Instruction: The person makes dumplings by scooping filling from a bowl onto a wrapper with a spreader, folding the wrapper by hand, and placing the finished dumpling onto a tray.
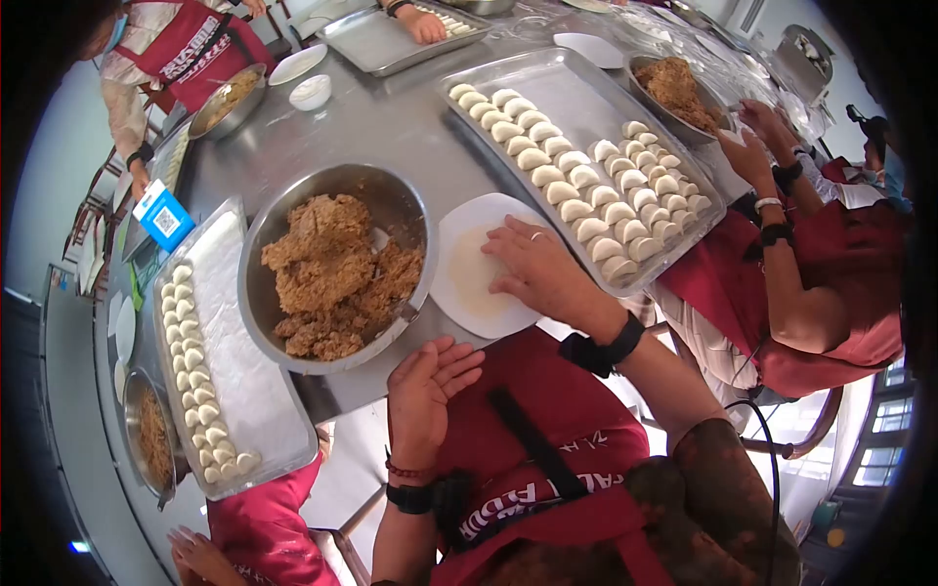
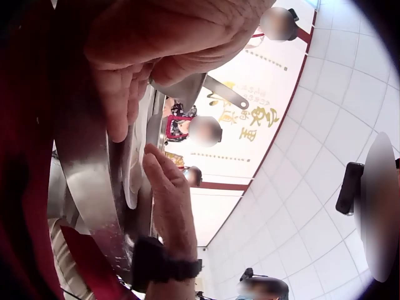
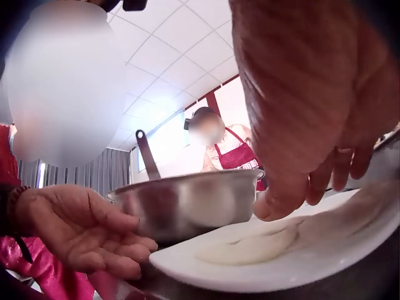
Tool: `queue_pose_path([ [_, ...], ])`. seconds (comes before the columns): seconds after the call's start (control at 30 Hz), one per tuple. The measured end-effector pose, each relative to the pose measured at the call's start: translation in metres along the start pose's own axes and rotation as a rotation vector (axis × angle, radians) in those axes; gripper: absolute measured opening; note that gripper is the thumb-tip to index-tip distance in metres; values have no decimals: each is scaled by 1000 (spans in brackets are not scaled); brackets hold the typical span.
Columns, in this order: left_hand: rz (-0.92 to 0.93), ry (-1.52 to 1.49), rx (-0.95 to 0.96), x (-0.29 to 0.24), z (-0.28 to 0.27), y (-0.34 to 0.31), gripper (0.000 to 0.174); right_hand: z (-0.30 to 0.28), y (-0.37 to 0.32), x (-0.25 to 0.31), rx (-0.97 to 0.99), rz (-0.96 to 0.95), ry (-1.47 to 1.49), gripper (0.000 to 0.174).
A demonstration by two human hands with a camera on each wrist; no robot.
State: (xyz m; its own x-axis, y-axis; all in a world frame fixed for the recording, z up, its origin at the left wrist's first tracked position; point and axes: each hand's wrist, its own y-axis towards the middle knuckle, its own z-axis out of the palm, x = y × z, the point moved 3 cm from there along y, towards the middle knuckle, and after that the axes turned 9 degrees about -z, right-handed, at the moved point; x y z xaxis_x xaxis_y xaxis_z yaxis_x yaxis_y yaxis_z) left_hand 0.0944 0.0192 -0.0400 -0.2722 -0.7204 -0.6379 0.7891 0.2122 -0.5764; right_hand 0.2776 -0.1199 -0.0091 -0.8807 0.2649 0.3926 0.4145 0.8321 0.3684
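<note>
My right hand reaches over a white plate, fingers spread and slightly bent above pale, flat dough rounds. In the right wrist view its fingertips are low over the plate and the dough rounds; whether they touch is unclear. My left hand is palm up near the table edge, fingers loosely extended and holding nothing. It is just below a metal bowl of brown filling; a white spoon or scoop is partly buried in the filling.
A tray with rows of dumplings is at the left, and a larger tray of dumplings at the right. Another filling bowl is farther back. People in red aprons stand or sit around the table.
</note>
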Motion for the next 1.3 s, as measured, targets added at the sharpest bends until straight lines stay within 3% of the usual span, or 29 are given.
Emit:
queue_pose_path([
  [0.1, -42, -57, 33, 7, -3, -8, 33, 17, 2, 13, -46, -52, 22, 36],
  [0.3, -64, -126, 83, 12, -6, -20, 33, 27, 1, 18, -92, -95, -142, 16],
  [0.43, -82, -145, 93, 13, -4, -23, 32, 24, 2, 22, -139, -107, -195, 11],
  [0.53, -89, -149, 94, 12, -2, -23, 32, 21, 4, 13, -160, 26, -26, 11],
  [0.63, -98, -174, 115, 11, 2, -23, 33, 14, 7, -3, -428, 431, 770, 20],
  [0.73, -118, -203, 179, 12, 6, -22, 38, 1, 4, -8, -580, 513, 1310, 26],
  [0.83, -167, -279, 279, 11, 18, -24, 46, -3, -4, 5, -554, 542, 1347, 23],
  [0.93, -233, -403, 348, 2, 34, -32, 45, -7, -20, 35, -324, 469, 1046, 19],
  [1.03, -184, -430, 443, 2, 30, -30, 44, -17, -30, 89, -5, 467, 1203, 16],
  [1.13, 31, -280, 235, 1, 28, -41, 44, -12, -42, 95, -59, 308, 1055, 17],
  [1.23, 90, -248, 234, -4, 26, -52, 39, -14, -44, 92, -247, 416, 916, 19],
  [1.3, 110, -263, 206, -2, 24, -54, 38, -11, -44, 94, -140, 459, 956, 21],
])
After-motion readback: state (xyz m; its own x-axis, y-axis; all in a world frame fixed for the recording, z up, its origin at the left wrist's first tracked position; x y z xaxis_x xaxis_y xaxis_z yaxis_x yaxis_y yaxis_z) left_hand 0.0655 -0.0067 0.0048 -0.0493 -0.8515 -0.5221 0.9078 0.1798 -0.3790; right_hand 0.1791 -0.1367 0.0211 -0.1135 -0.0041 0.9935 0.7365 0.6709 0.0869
